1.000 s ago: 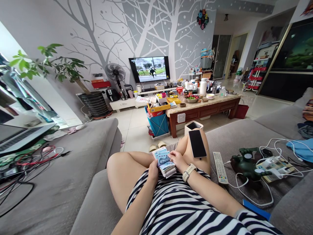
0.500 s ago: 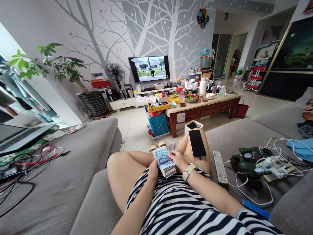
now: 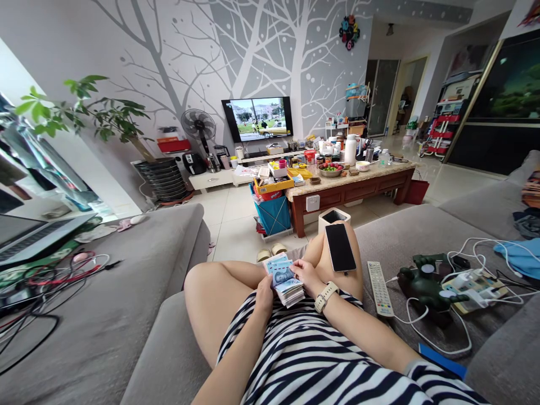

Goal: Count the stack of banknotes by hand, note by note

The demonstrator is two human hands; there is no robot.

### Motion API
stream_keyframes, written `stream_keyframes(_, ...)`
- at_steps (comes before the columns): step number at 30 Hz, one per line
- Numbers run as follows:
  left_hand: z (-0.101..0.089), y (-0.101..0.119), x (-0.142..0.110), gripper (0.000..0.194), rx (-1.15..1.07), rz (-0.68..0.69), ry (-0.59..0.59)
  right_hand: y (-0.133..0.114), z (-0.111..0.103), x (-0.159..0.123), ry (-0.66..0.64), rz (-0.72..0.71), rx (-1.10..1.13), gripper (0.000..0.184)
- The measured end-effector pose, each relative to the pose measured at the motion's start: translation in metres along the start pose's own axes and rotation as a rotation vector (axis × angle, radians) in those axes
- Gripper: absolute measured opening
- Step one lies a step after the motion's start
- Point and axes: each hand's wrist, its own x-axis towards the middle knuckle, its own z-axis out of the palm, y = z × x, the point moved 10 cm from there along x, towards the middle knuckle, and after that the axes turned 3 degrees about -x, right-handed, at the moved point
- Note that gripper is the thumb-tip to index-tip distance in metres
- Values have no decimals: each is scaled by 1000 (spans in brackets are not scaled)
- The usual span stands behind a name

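A thick stack of blue banknotes point(image 3: 288, 292) rests over my lap, its upper notes fanned away from me. My left hand point(image 3: 265, 293) is closed on the left side of the stack, thumb on top. With its fingertips, my right hand point(image 3: 305, 275) pinches the right edge of an upper banknote point(image 3: 282, 275), which shows a printed portrait. A pale watch point(image 3: 326, 296) is on my right wrist. On my right thigh lies a black-screened phone point(image 3: 340, 247), close to my right hand. The undersides of the notes and some fingers are hidden.
To my right on the grey sofa lie a remote control point(image 3: 380, 289), a dark green figure point(image 3: 425, 281) and a power strip point(image 3: 476, 289) with white cables. Tangled cables point(image 3: 50, 281) and a laptop point(image 3: 37, 239) are at left. A cluttered coffee table point(image 3: 350, 191) stands ahead.
Both hands keep nearly the same hold on the banknotes, with no clear shift. The television picture has changed.
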Motion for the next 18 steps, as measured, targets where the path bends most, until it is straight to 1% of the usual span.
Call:
stream_keyframes(7,2,-3,0,37,-20,-15,-6,2,1,2,-5,5,11,40)
stream_keyframes(13,0,-10,0,40,-27,-45,30,-5,1,-2,-4,-12,14,38)
stream_keyframes(18,1,-9,-2,42,-22,-72,50,-10,1,-6,-8,-23,10,33)
